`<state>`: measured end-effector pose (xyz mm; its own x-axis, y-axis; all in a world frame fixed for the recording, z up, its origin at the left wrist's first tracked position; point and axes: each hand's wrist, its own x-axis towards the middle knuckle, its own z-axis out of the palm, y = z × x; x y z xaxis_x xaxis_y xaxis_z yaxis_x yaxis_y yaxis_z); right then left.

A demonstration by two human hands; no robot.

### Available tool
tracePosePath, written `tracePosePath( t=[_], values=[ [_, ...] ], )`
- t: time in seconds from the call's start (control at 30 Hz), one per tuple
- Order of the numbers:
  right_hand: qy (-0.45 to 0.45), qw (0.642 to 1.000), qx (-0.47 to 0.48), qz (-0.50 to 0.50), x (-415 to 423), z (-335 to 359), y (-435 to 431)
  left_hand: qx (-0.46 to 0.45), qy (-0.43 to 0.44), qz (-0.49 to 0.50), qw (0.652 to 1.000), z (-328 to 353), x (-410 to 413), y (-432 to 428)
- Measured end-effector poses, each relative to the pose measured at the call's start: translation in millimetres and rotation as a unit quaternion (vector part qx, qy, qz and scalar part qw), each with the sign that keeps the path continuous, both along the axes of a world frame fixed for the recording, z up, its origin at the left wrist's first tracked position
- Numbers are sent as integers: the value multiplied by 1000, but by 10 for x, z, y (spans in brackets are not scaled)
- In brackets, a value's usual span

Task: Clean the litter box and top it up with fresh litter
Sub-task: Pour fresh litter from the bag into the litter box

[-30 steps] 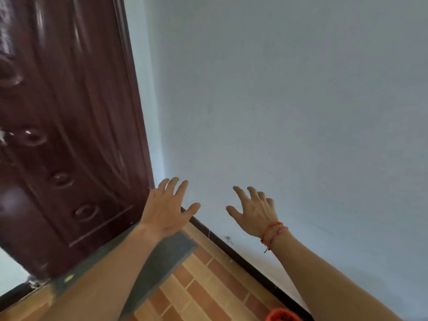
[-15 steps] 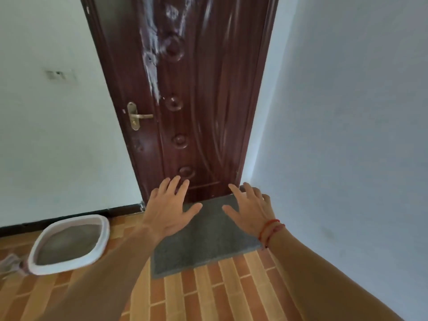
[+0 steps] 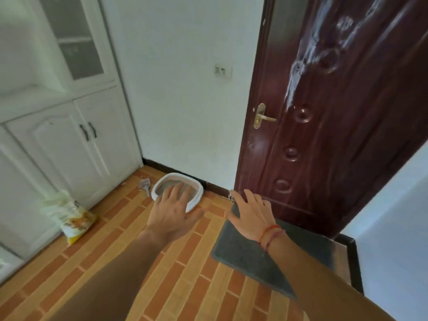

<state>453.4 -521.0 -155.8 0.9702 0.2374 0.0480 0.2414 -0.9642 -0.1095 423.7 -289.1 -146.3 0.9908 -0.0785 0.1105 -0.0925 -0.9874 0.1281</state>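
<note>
litter box (image 3: 195,200) not yet touched. near: left hand (image 3: 172,212) and right hand (image 3: 252,214) held out, fingers spread loose, gripping nothing. grey mat (image 3: 254,253) below right wrist. left, midway: litter bag (image 3: 71,218) against white cabinet (image 3: 69,147). far: scoop (image 3: 145,184) just left of box, box by wall beside dark door (image 3: 335,135). swung left off door in last half second, bringing bag and scoop into view; supplies located, approach probably next.

The brick-patterned tile floor (image 3: 185,286) bears a white litter box (image 3: 173,175) by the wall (image 3: 185,112), a grey scoop (image 3: 144,184) beside it, a yellow-and-white bag (image 3: 69,218) and a grey doormat (image 3: 250,258).
</note>
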Motion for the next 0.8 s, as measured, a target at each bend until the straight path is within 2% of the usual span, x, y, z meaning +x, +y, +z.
tracePosePath(
  t=[0.2, 0.4, 0.8],
  values=[
    [-19, 993, -5, 113, -10, -50, 799, 1, 28, 111, 993, -63, -488, 716],
    [18, 982, -7, 187, -124, -221, 1535, 8, 48, 190, 980, -129, -978, 1336],
    [29, 977, -22, 209, -39, -242, 2339, -1, 51, 217, 975, -302, -1083, 2112]
  ],
)
